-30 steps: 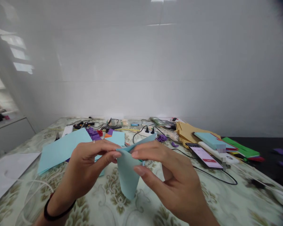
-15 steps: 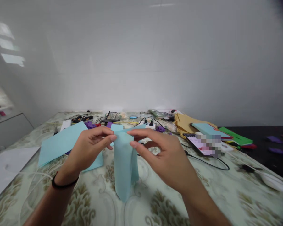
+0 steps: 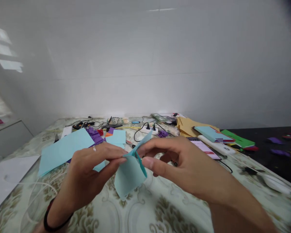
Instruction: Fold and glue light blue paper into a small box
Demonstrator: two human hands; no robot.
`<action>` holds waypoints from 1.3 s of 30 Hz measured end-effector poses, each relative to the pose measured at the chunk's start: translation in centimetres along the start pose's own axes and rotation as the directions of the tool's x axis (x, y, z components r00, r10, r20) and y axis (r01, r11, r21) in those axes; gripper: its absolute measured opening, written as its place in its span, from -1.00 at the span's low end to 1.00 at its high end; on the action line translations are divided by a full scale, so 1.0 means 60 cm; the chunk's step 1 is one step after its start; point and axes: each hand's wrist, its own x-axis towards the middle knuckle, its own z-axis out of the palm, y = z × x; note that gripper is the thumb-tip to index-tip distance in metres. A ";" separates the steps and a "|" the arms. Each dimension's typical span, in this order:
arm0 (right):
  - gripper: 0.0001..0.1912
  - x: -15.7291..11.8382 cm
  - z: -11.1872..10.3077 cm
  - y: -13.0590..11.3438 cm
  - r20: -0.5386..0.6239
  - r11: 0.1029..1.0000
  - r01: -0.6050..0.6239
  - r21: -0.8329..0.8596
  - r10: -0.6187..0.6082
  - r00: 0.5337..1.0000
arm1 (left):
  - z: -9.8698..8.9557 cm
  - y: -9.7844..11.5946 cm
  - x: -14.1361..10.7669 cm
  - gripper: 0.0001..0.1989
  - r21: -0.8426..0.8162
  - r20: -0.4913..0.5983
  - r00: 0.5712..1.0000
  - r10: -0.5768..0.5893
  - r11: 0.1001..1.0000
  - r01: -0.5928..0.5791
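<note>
A folded sheet of light blue paper (image 3: 129,176) is held up over the patterned tablecloth, tilted, with folded flaps meeting near its top. My left hand (image 3: 94,171) pinches its upper left edge between thumb and fingers. On the other side, my right hand (image 3: 169,161) has its thumb and fingers closed about the right-hand flaps; its fingertips are partly hidden behind the paper. Larger light blue sheets (image 3: 65,150) lie on the table to the left of my left hand.
Purple folded paper pieces (image 3: 94,135) and a white power strip (image 3: 149,130) lie toward the back. On the right are a phone (image 3: 203,148), brown envelopes (image 3: 191,126) and a green packet (image 3: 239,139). A white sheet (image 3: 12,178) lies at the left, with a white cable (image 3: 41,184) beside it.
The blue paper has gone from hanging upright to tilted, its lower end raised and its flaps now showing. Both hands have turned and come slightly lower with it.
</note>
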 end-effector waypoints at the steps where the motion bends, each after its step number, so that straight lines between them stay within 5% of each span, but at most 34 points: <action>1: -0.85 0.002 -0.003 -0.004 0.051 1.000 -0.021 0.001 0.021 0.998 | 0.001 0.003 -0.001 -0.89 0.030 -0.011 1.000 0.017 0.999 -0.017; 11: -0.89 0.027 -0.024 -0.043 0.242 0.978 -0.139 -0.156 0.174 0.954 | 0.011 0.022 -0.012 -0.91 0.229 -0.082 0.991 0.104 0.970 -0.082; 17: -0.73 0.044 -0.040 -0.067 0.239 0.995 -0.076 -0.068 0.090 0.967 | 0.015 0.022 -0.011 -0.89 0.206 -0.128 0.982 0.138 0.972 -0.110; 21: -0.75 0.041 -0.033 -0.068 0.228 0.998 -0.052 -0.021 0.056 0.972 | 0.008 0.020 -0.008 -0.92 0.133 -0.227 0.973 -0.043 0.988 0.075; 27: -0.73 0.002 0.050 -0.032 -0.057 0.986 0.019 -0.165 -0.028 0.998 | 0.008 0.009 -0.007 -0.91 -0.264 -0.353 0.850 -0.390 0.913 0.310; 32: -0.70 -0.002 0.098 0.021 -0.225 0.938 0.039 -0.346 -0.123 0.967 | 0.017 -0.022 -0.002 -0.78 -0.575 -0.276 0.763 -0.584 0.737 0.356; 39: -0.64 0.016 0.118 0.049 -0.326 0.949 0.152 -0.277 -0.242 0.914 | 0.060 -0.025 0.001 -0.52 -0.688 0.133 0.853 -0.505 0.572 0.446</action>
